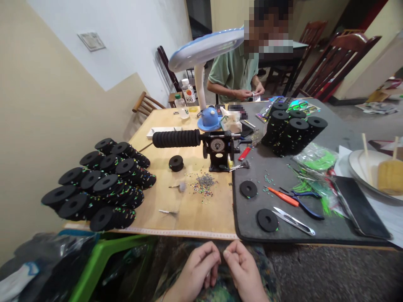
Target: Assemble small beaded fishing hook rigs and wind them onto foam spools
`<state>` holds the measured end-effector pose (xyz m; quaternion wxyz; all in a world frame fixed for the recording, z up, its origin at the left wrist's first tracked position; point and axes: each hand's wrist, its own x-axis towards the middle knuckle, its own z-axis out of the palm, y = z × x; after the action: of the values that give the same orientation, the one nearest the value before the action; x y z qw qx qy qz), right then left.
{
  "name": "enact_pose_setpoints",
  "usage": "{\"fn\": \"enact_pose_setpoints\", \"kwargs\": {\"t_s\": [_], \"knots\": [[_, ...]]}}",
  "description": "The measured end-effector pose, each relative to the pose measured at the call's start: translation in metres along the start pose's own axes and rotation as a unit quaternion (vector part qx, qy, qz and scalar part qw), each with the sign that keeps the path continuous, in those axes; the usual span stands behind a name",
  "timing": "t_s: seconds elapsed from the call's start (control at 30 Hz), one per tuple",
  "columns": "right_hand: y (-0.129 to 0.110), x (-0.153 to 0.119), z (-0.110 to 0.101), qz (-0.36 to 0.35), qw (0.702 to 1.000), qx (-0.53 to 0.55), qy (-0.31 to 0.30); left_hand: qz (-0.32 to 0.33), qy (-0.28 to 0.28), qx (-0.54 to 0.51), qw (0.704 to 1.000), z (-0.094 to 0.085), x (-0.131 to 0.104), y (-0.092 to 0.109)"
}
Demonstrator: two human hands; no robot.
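Note:
My left hand and my right hand are held close together over my lap, just below the table's front edge. The fingers of both are curled, thumb pressed to forefinger. Anything pinched in them is too small or hidden to make out. On the wood beyond them lie two small feathery tufts, one a grey tuft and one a pale tuft. A heap of tiny beads is scattered in front of a black hand-cranked winder, whose shaft carries a row of black foam spools.
Stacked foam spools fill the left side; more black spools stand on the grey mat. Tweezers, pliers and an orange tool lie right. A lamp stands behind; a person sits opposite.

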<state>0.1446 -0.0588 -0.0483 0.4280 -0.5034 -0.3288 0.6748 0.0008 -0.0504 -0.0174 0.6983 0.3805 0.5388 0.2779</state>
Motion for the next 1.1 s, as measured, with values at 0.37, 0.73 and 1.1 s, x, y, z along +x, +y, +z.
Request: {"fn": "enact_pose_setpoints", "kwargs": {"t_s": [0.37, 0.73, 1.1], "knots": [[0.0, -0.002, 0.0, 0.004, 1.0, 0.006, 0.007, -0.014, -0.007, 0.036, 0.999, 0.007, -0.001, 0.008], [0.002, -0.002, -0.002, -0.006, 1.0, -0.001, 0.001, -0.028, -0.009, 0.0, 1.0, 0.003, 0.0, -0.004], [0.003, -0.002, -0.003, -0.007, 1.0, -0.003, 0.011, 0.007, 0.01, -0.01, 1.0, 0.004, -0.003, 0.001]]}}
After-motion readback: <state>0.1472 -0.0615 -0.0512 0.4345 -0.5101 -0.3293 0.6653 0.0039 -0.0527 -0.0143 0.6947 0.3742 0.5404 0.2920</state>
